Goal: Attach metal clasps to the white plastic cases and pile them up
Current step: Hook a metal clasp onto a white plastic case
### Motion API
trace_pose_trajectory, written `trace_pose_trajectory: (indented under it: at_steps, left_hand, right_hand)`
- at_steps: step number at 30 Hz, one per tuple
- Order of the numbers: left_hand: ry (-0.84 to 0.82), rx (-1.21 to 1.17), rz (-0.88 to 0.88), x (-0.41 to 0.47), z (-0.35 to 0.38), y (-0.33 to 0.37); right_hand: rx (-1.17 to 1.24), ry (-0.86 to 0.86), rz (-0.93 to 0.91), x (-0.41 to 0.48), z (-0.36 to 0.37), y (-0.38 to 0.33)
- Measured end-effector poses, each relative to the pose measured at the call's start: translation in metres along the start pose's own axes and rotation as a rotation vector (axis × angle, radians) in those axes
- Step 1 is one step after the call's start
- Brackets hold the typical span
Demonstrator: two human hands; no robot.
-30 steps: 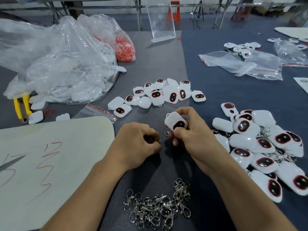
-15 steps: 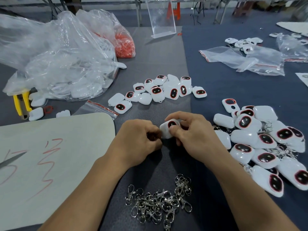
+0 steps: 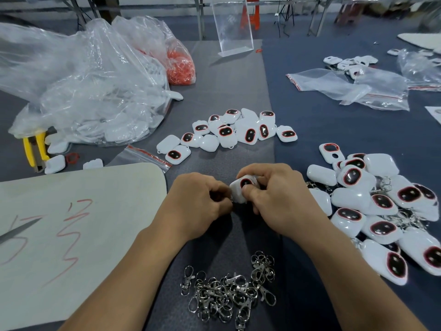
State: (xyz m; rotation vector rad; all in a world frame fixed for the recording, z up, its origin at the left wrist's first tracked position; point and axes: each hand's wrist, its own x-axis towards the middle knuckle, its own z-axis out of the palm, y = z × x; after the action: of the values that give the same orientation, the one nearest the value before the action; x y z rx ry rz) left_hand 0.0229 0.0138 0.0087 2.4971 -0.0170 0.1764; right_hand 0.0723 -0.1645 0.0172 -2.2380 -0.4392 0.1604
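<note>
Right hand point(image 3: 281, 199): fingers curled narrowly round a white case point(image 3: 239, 191), the thumb lying across its near face and the forefinger arched over its top, so that the dark red-rimmed window faces up between them. The case is held just above the grey mat point(image 3: 226, 80), between the two hands. Left hand point(image 3: 198, 204): knuckles up, fingers drawn tight into the palm, thumb and forefinger closed together against the left edge of the case; what they pinch is hidden, so it cannot be told whether this hand holds anything. Both forearms enter from the near edge and converge, wrists level and apart. Nearer the person than the hands lies a tangled heap of metal clasps point(image 3: 229, 292). Just right of the right hand is a pile of cases point(image 3: 381, 211), with clasps showing among them. Beyond the hands lies a smaller cluster of cases point(image 3: 233, 132). Left of the left hand is a white board point(image 3: 71, 223) with red marks.
</note>
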Motion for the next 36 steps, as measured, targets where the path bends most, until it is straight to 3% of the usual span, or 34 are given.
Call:
trace_pose_trajectory:
  at_steps: [7,18,23,28,36]
  left_hand:
    - [0.01,0.022,-0.014,-0.001,0.001,0.0]
    - [0.09,-0.014,-0.038,-0.004,0.006,0.001]
    - [0.182,0.042,0.05,-0.004,0.004,0.003]
    - [0.265,-0.229,0.055,-0.003,0.006,0.002]
    - [0.195,-0.561,0.041,0.004,0.001,0.001]
  right_hand:
    - [-0.016,0.026,-0.026,-0.003,0.001,-0.004]
    - [0.124,0.0,0.076,-0.003,0.008,0.002]
    - [0.385,-0.027,0.149,-0.002,0.007,0.003]
    - [0.667,-0.042,0.232,0.001,0.001,0.003]
    - [0.952,-0.134,0.384,0.002,-0.01,0.002]
